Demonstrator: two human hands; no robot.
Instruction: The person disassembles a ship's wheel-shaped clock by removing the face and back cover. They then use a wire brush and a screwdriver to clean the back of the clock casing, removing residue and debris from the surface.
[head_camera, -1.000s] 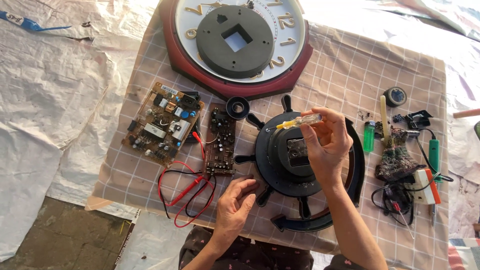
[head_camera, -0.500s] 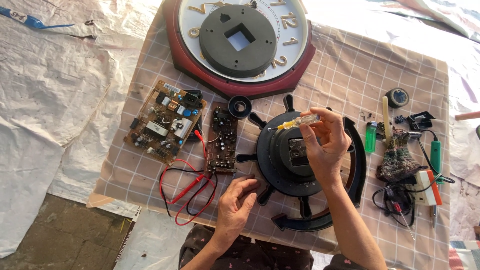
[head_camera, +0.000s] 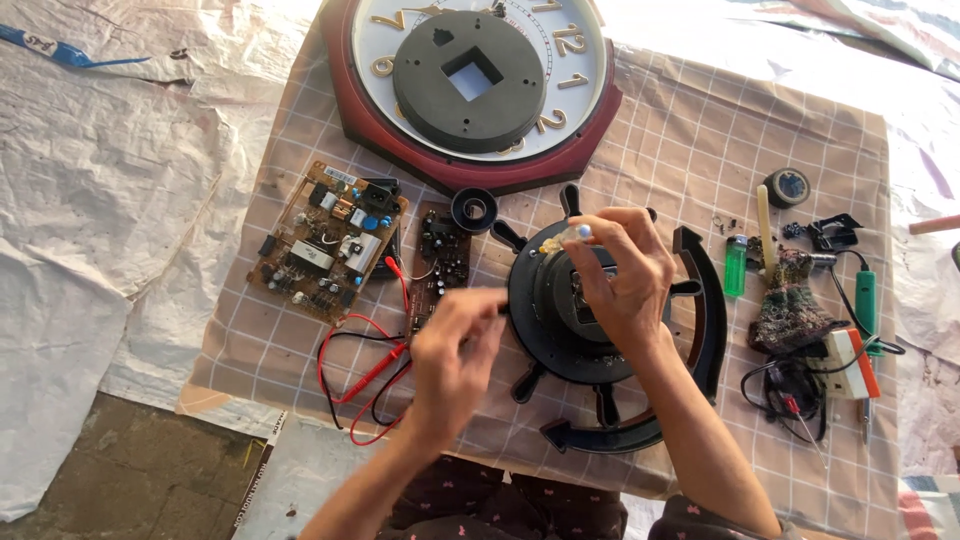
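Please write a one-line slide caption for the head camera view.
Right hand holds a small screwdriver over a black clock part; left hand nears it.

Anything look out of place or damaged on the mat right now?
Nothing looks broken or spilled. The wall clock lies face up with a square-holed black disc covering its centre, half off the checked cloth. The red and black leads sprawl tangled near the left hand.

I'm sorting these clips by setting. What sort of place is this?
Probably an informal repair spot on the ground, not a workshop bench. A checked cloth lies over plastic sheeting, with circuit boards, a wall clock lying flat and a soldering iron spread around the hands.
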